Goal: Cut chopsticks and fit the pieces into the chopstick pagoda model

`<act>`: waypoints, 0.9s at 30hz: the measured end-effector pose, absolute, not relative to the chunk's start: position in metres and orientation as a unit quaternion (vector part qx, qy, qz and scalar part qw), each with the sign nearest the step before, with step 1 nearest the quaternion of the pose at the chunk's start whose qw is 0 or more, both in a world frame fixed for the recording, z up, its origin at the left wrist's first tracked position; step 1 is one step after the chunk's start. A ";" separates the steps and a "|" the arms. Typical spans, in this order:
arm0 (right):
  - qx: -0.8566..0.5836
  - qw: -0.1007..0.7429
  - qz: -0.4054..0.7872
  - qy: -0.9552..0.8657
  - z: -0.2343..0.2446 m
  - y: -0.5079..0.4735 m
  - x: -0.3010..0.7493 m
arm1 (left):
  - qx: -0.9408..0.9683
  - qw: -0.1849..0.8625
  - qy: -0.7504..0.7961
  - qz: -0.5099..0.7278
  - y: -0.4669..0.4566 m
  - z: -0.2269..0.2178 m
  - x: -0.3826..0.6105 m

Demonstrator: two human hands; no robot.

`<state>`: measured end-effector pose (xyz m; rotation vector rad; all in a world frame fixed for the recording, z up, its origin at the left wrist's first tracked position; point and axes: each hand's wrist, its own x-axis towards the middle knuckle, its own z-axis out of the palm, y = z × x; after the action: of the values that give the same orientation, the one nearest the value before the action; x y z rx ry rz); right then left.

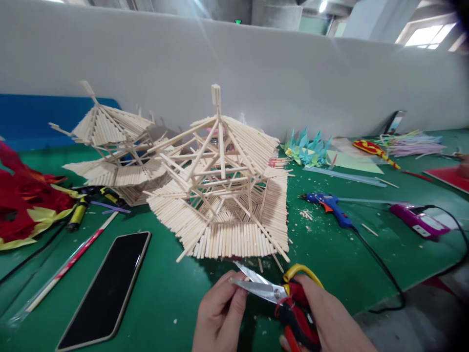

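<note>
My right hand (326, 308) is closed round the red, black and yellow handles of a pair of scissors (273, 291), whose blades are parted and point left. Pinched between the thumb and finger of my left hand (220, 313) is a short wooden stick (246, 279); only its pale tip shows, between the scissor blades. Most of the stick is hidden by the fingers. Just beyond both hands stands a pavilion model (238, 239) built of thin wooden sticks. Part of its upper roof is bare frame, while the right side is covered with sticks.
A second stick pavilion (113, 171) stands at the back left. A phone (106, 288) lies left of my hands. To the right are a blue glue gun (330, 205), its black cord and a purple power strip (419, 220). Folded paper pieces (308, 149) sit near the grey partition (234, 68).
</note>
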<state>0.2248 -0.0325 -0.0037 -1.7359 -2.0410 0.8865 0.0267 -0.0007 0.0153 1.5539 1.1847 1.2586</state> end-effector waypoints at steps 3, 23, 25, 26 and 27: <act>-0.594 0.170 0.307 -0.724 -0.004 -0.033 0.224 | 0.641 0.375 0.460 0.487 0.000 0.014 0.024; -0.654 0.057 0.407 -0.635 -0.009 -0.033 0.213 | 0.754 0.142 0.416 0.488 -0.005 -0.007 0.026; -0.653 0.041 0.419 -0.629 -0.008 -0.031 0.212 | 0.749 0.131 0.418 0.498 -0.006 -0.008 0.026; -0.653 0.030 0.429 -0.623 -0.007 -0.030 0.212 | 0.747 0.125 0.418 0.501 -0.006 -0.008 0.026; -0.653 0.020 0.437 -0.618 -0.007 -0.030 0.211 | 0.745 0.121 0.418 0.505 -0.006 -0.008 0.027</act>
<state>0.2113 -0.0296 -0.0070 -2.0274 -1.9176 1.3553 0.0266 -0.0055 -0.0075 2.1769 1.2222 1.4750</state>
